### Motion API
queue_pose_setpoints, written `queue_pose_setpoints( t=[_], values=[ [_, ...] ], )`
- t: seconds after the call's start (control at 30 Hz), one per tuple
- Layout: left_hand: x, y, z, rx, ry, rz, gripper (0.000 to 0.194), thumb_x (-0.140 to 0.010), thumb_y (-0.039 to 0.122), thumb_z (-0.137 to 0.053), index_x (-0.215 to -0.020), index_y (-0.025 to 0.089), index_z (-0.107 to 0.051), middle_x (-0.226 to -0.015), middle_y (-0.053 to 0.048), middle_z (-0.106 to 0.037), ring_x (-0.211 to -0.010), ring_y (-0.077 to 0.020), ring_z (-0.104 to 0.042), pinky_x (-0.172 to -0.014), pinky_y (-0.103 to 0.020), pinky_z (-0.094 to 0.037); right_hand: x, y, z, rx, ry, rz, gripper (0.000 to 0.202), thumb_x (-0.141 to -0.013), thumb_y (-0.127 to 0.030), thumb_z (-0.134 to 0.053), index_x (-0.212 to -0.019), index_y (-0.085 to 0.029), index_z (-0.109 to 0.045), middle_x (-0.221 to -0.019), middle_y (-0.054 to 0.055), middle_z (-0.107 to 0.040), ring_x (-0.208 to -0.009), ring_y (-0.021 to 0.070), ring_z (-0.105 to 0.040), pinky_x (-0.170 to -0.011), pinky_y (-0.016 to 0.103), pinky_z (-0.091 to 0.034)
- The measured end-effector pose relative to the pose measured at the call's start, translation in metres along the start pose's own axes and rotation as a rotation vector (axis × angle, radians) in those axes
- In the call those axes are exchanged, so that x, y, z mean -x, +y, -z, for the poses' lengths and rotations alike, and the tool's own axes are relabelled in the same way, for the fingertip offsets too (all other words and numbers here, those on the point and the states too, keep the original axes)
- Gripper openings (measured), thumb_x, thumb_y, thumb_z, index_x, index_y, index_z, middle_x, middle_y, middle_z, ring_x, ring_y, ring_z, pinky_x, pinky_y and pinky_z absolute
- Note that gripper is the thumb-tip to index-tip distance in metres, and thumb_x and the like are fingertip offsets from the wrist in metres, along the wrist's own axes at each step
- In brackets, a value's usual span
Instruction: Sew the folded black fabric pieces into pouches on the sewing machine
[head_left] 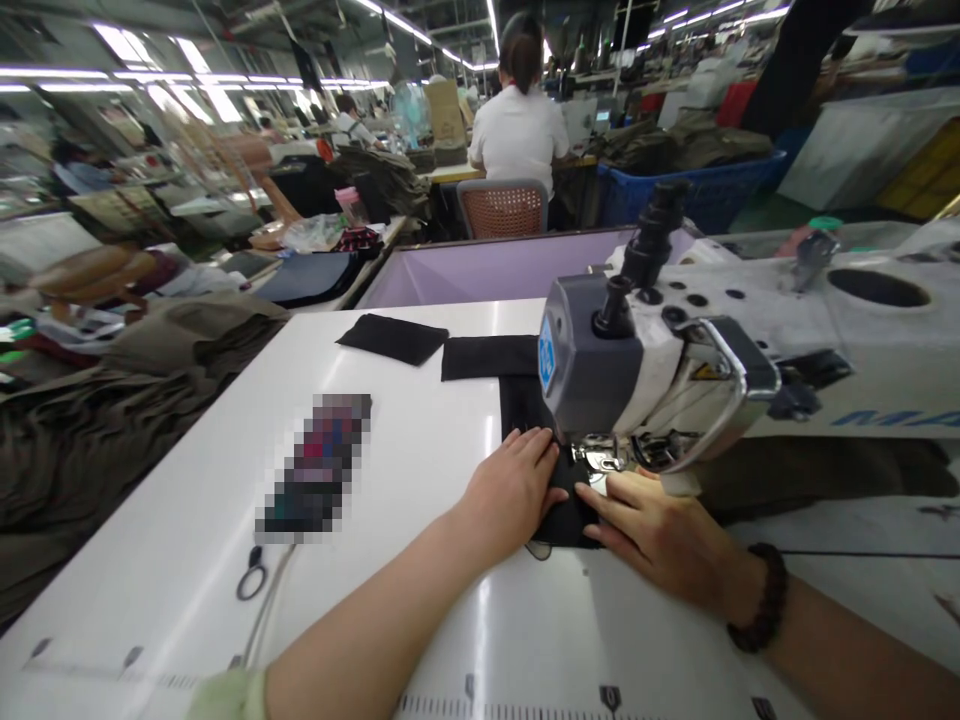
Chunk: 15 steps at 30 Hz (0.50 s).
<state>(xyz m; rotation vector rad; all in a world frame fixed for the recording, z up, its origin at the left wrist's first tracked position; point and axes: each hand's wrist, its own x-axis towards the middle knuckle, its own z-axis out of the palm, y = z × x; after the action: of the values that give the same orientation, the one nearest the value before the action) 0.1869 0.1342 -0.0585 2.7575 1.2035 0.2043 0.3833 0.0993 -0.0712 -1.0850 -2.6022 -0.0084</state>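
Black fabric piece [566, 522] sits on the white surface [420, 470], just left of and beside the presser foot [600, 458] of the sewing machine [592, 360]; whether its edge runs under the foot is too hidden to tell. Left hand [510, 485] lies palm down on the cloth, fingers extended, pressing, nothing gripped. Right hand [664, 525] is at the cloth's right edge, index finger extended, other fingers partly bent near the foot; can't tell if it pinches the edge or only rests there. Black strip [487, 357] lies beyond, meeting the dark cloth ahead of the left hand; joined or just overlapping, can't tell. Loose black piece [394, 338] is to its left.

Handling, my read: light, soft, low stiffness, not fragile. Bends easily, likely to slide on the smooth top, could ruck if pushed from one point. Best hold: flat fingers spread over the body, light fingertip control at the edge, tips clear of the foot
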Motion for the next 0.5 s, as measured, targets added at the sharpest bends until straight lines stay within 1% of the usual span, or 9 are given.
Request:
queue_pose_setpoints(
  t=[0.27,0.5],
  values=[
    [-0.0002,-0.0013,0.0005,0.012,-0.01,0.002,0.038,-0.085,0.031,-0.054,-0.115,0.007,-0.048,-0.121,-0.012,-0.044,-0.113,-0.0243,-0.039,-0.101,-0.037,-0.03,-0.0004,0.0,-0.0019,-0.017,0.003,-0.02,0.028,-0.088,-0.025,-0.041,-0.106,-0.012,-0.058,-0.079,0.008,-0.057,-0.07,0.0159,-0.053,-0.066,0.029,-0.042],
    [-0.0005,-0.0027,0.0004,0.017,-0.008,-0.011,0.039,-0.086,0.03,-0.054,-0.117,0.008,-0.046,-0.122,-0.012,-0.043,-0.115,-0.0238,-0.038,-0.1,-0.037,-0.031,-0.0028,-0.0022,-0.0001,-0.033,0.039,-0.043,0.029,-0.089,-0.024,-0.037,-0.103,-0.012,-0.059,-0.079,0.008,-0.058,-0.07,0.0143,-0.055,-0.063,0.026,-0.042]
  ],
)
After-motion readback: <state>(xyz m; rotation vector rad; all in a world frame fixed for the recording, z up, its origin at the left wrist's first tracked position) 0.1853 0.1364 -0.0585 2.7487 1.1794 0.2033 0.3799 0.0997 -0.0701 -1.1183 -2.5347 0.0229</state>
